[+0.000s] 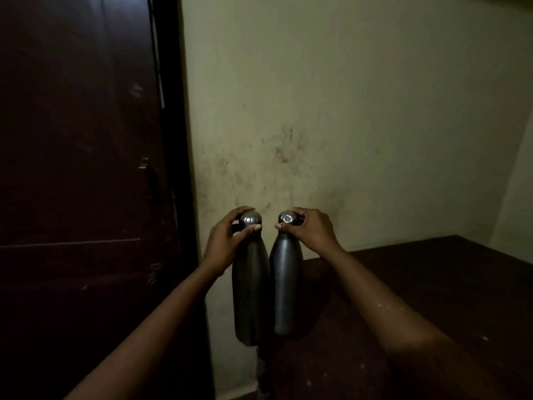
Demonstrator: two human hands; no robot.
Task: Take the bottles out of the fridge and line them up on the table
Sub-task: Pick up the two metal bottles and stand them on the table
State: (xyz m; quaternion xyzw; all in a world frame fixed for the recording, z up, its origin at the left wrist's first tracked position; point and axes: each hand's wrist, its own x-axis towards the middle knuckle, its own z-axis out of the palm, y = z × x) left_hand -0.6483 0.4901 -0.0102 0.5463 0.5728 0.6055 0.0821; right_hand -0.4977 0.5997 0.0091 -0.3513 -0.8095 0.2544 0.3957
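Two tall grey steel bottles with shiny round caps hang side by side in the middle of the head view, almost touching. My left hand (229,241) grips the neck of the left bottle (250,295), which is off the table's left edge, in front of the wall. My right hand (310,229) grips the neck of the right bottle (285,290), whose base is at the table's left edge; whether it rests on the top I cannot tell. The dark wooden table (432,284) fills the lower right. No fridge is in view.
A dark brown wooden door (78,168) fills the left side, its frame running down beside the bottles. A stained pale wall (331,111) stands behind the table. A table leg (263,373) shows below the left bottle.
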